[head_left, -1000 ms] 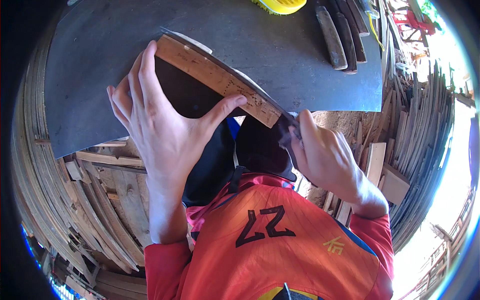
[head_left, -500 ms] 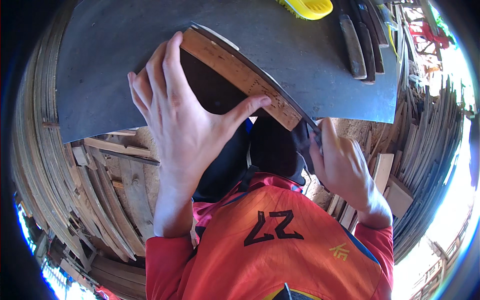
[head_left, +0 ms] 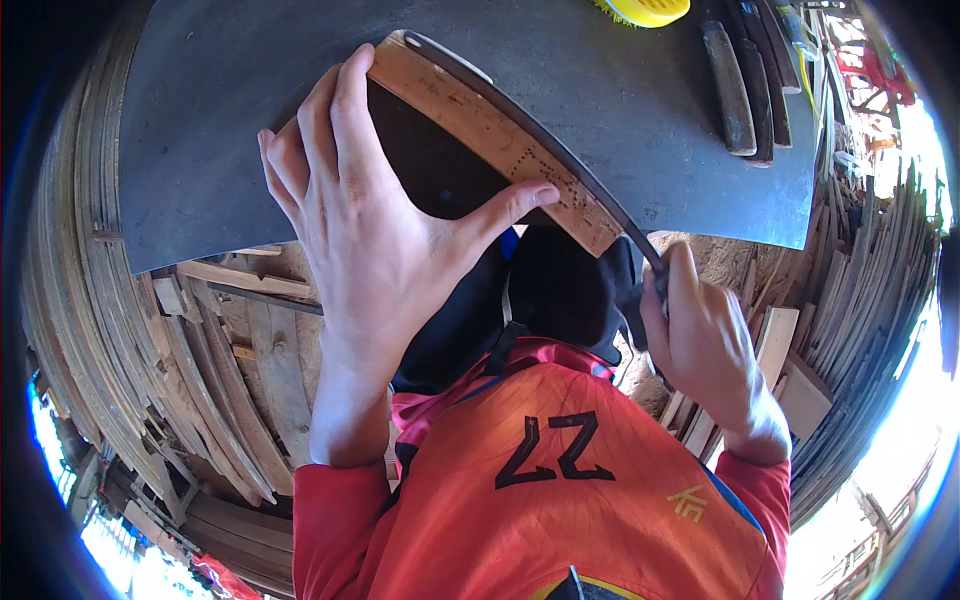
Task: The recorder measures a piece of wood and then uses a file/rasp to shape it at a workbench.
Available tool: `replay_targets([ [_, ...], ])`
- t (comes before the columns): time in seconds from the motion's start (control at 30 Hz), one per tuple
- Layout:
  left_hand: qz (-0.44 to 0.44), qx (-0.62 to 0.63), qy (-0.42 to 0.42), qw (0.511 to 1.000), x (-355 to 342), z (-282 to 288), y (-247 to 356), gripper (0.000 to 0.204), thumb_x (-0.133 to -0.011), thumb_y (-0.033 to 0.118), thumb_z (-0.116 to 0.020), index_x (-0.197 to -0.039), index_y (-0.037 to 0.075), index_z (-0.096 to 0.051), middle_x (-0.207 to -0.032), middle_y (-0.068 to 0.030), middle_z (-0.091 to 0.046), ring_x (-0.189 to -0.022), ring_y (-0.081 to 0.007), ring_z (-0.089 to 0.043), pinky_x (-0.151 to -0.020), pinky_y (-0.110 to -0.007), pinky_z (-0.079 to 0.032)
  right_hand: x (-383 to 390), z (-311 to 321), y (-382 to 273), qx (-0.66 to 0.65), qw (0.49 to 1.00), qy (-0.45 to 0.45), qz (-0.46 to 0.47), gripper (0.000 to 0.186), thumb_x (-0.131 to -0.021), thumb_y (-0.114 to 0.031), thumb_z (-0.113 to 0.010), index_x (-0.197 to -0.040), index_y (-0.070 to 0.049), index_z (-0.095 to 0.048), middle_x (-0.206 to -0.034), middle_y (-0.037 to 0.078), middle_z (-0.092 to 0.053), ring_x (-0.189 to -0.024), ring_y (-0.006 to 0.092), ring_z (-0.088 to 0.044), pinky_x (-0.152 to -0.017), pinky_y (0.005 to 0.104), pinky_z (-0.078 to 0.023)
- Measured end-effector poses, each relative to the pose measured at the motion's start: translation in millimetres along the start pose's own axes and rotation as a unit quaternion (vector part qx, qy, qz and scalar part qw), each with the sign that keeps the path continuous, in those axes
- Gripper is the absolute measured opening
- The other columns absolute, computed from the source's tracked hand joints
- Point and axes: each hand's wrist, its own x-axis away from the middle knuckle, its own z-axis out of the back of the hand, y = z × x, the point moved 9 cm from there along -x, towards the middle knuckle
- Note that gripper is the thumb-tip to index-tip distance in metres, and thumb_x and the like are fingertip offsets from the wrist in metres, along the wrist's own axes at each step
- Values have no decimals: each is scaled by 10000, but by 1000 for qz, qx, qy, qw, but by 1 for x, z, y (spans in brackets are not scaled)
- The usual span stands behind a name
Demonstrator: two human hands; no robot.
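My left hand (head_left: 370,240) spans a flat wooden strip (head_left: 450,105) over the dark metal sheet (head_left: 205,140), fingertips at its upper-left end and thumb on its lower part. A long, thin, dark blade (head_left: 560,150) runs diagonally along the strip's far edge, with a pale piece beside its upper end. My right hand (head_left: 700,340) is closed around the blade's lower end, beyond the strip's right end; the exact grip is partly hidden.
Several dark handled tools (head_left: 760,90) lie at the sheet's upper right, near a yellow brush (head_left: 645,10). Stacked wooden slats (head_left: 90,300) line the left, more slats (head_left: 840,300) the right. Loose boards (head_left: 270,340) lie below the sheet, beside my dark-clad legs (head_left: 460,310).
The whole scene has shifted right in the picture. The strip, blade and both hands appear further right, the strip's far end higher. Both grips look the same.
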Motion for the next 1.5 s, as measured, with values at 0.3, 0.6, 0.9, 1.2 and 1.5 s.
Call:
replay_targets([
  [0.3, 6, -14, -6, 1000, 3, 1, -1, 1236, -602, 719, -900, -1515, 26, -437, -1427, -207, -551, -1346, -373, -514, -1169, -566, -289, -8, 2, -13, 58, 998, -9, 37, 262, -983, -122, -648, -1078, 9, -442, -627, 185, -624, -543, 397, -661, -483, 485, -514],
  [0.6, -3, -20, -2, 1000, 4, -2, 0, 1240, -609, 725, -891, -1512, 6, -437, -1434, -201, -547, -1340, -380, -509, -1169, -568, -288, -35, 3, -23, 61, 996, -11, 59, 256, -973, -99, -640, -1097, 14, -446, -574, 182, -593, -569, 402, -665, -517, 500, -512],
  [0.9, 11, -8, 21, 1000, 8, 1, 0, 1232, -601, 707, -904, -1521, 29, -443, -1431, -194, -563, -1356, -350, -516, -1184, -566, -269, -17, 14, 3, -82, 995, 47, -25, 176, -1014, -90, -635, -1030, -17, -476, -573, 186, -542, -520, 388, -617, -495, 496, -444],
  [1.2, -2, -14, 12, 1000, 8, -3, -1, 1223, -616, 725, -895, -1529, 50, -440, -1435, -174, -563, -1366, -334, -518, -1196, -586, -262, -21, 7, 2, -33, 999, 12, -13, 204, -1004, -120, -639, -1022, -12, -467, -580, 205, -551, -551, 416, -625, -519, 520, -461],
  [1.5, -9, -18, 22, 1000, 9, -3, 1, 1210, -630, 734, -884, -1527, 48, -448, -1435, -178, -561, -1359, -344, -522, -1190, -590, -255, -19, 7, -3, -34, 999, 17, 9, 201, -994, -113, -633, -1030, -14, -462, -580, 195, -553, -545, 408, -627, -506, 510, -469],
])
